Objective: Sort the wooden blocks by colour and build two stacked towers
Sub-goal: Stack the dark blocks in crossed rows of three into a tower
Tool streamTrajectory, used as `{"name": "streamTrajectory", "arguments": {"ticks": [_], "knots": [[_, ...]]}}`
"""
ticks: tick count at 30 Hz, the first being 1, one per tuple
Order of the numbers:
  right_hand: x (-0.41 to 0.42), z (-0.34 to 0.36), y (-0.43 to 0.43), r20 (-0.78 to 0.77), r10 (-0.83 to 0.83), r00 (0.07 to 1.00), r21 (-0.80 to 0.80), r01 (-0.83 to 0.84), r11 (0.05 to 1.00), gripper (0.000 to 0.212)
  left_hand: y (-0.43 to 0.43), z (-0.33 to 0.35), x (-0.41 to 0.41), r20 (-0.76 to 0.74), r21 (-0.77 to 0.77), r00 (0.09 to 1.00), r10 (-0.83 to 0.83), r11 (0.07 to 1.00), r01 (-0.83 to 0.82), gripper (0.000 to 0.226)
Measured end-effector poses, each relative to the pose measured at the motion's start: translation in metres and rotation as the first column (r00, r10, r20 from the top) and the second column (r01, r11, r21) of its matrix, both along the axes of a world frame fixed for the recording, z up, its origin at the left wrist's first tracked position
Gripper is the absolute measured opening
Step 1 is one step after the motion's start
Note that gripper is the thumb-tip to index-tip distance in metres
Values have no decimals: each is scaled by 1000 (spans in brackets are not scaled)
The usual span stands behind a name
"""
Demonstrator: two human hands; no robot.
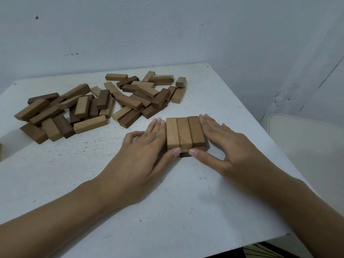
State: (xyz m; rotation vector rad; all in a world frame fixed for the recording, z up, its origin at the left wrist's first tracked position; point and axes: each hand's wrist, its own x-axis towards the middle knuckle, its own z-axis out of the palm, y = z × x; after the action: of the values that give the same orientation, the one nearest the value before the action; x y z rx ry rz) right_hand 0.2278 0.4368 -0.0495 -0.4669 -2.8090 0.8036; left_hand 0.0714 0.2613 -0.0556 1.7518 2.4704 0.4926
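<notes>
A low stack of wooden blocks sits on the white table, right of centre. Its top layer is three blocks side by side, and a lower layer shows at the near edge. My left hand lies flat against the stack's left side, fingers straight, thumb touching the near end. My right hand presses the right side the same way, its thumb on the near end too. A loose pile of light and dark blocks is spread across the far left of the table.
A pale wall runs behind the table and meets a side wall at the right. A white cushioned seat stands beyond the table's right edge. The table's near edge drops off at the bottom right.
</notes>
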Motion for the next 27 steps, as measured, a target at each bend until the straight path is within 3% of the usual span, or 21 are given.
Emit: {"name": "streamTrajectory", "arguments": {"ticks": [17, 27], "knots": [[-1, -5, -2, -41, -4, 999, 45, 6, 999, 81, -1, 2, 2, -23, -16, 1000, 15, 1000, -15, 86], [4, 7, -6, -75, -79, 994, -138, 68, 988, 82, -6, 12, 3, 134, 46, 991, -31, 999, 25, 86]]}}
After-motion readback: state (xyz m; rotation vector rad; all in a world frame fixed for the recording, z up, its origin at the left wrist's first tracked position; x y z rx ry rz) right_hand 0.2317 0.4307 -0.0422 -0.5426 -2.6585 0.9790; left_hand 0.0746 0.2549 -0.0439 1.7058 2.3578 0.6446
